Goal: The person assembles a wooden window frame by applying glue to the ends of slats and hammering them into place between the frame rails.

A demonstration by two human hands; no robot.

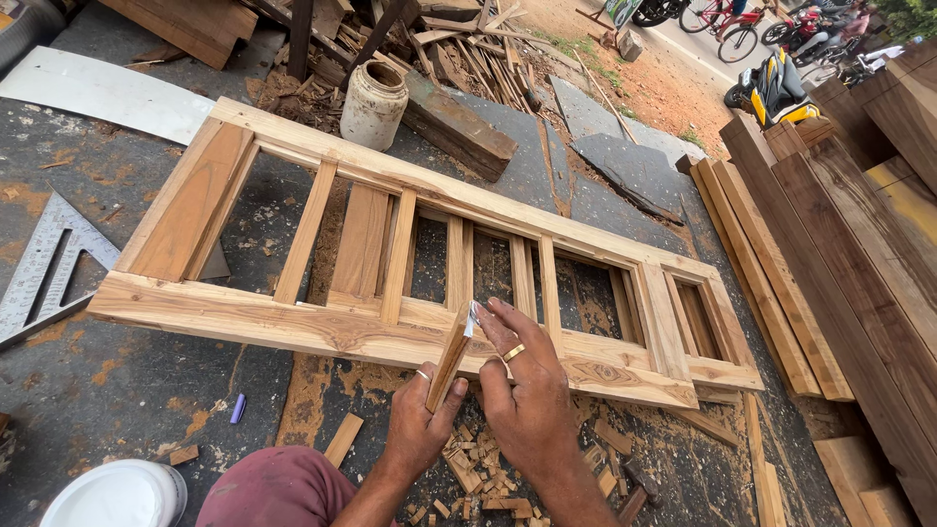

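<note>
Head cam: left hand grips a short wooden slat, fingers closed round its lower end, slat standing near upright w/ long axis tilting up and slightly right. Right hand just beside it, pinching a small whitish piece vs the slat's top; can't tell what it is. Both hands sit at the near rail of the wooden door frame, which lies flat, long axis left-right. Wood offcuts below the hands; steel square well left.
</note>
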